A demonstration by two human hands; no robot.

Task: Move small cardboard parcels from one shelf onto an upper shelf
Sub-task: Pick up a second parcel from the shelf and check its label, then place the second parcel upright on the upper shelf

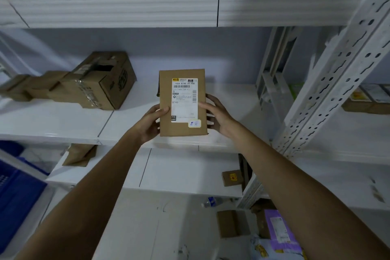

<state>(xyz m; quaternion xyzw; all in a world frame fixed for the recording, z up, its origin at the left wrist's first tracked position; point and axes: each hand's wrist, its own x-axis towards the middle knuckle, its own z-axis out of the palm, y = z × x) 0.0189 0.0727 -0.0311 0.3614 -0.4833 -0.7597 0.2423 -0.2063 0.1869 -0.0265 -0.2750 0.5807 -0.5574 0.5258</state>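
Note:
A small flat cardboard parcel (182,129) with a white shipping label stands upright in front of the middle shelf (63,120). My left hand (150,122) grips its left edge, thumb across the front. On the other side, my right hand (217,112) clasps the right edge. The upper shelf (126,9) runs across the top of the view, well above the parcel. Another small parcel (232,177) lies on the lower shelf (190,173) at the right.
A large taped cardboard box (101,82) and smaller boxes (27,87) lie on the middle shelf to the left. A perforated white upright (337,74) rises at the right. Blue crates (14,192) stand lower left. Parcels and a bottle (211,201) lie on the floor.

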